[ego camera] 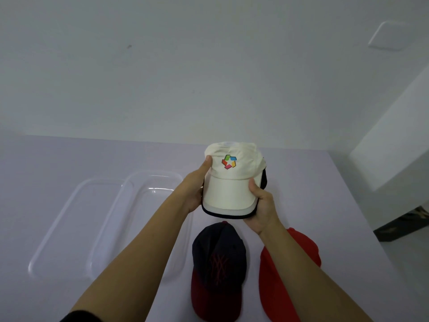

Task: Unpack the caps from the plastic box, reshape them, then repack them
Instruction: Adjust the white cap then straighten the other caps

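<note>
From the head view, we hold the cream cap up over the table, left hand and right hand both closed on it. The clear plastic box sits empty at left. A navy cap and red cap lie below.

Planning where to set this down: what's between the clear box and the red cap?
The navy cap lies between box and red cap, in the head view.
</note>
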A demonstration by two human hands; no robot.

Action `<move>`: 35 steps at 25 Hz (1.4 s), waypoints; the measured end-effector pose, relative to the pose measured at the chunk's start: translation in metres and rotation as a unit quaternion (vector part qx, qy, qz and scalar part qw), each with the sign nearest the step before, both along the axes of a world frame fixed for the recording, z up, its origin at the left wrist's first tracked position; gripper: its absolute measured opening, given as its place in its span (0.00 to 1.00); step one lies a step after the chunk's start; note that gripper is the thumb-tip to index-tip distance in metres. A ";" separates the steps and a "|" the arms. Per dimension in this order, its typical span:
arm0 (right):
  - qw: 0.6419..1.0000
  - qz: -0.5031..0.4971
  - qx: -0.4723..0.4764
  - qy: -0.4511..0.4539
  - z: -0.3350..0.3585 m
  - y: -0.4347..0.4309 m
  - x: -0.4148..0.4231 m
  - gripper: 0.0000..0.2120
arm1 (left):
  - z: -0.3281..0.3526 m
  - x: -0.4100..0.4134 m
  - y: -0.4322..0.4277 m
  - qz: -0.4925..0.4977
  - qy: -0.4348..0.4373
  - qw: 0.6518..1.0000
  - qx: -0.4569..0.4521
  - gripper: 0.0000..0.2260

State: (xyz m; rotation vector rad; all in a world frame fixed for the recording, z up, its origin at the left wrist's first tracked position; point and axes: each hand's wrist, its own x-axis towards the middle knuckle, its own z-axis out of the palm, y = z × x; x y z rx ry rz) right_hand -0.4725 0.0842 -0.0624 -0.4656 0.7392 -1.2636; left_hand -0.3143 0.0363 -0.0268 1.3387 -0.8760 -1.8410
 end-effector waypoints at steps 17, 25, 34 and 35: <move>0.901 -0.132 0.155 0.383 -0.018 -0.001 0.001 0.33 | -0.045 -0.007 0.021 0.001 -0.051 0.998 -0.031 0.28; 0.846 -0.127 0.087 0.510 -0.019 0.007 -0.004 0.23 | -0.021 0.007 0.019 -0.106 -0.301 0.835 -0.448 0.20; 0.856 -0.124 0.044 0.499 -0.013 0.010 -0.002 0.21 | -0.011 -0.006 0.012 -0.186 -0.367 0.815 -0.409 0.10; 0.863 -0.126 0.048 0.487 -0.012 0.010 -0.003 0.19 | -0.008 -0.007 0.012 -0.187 -0.369 0.817 -0.403 0.10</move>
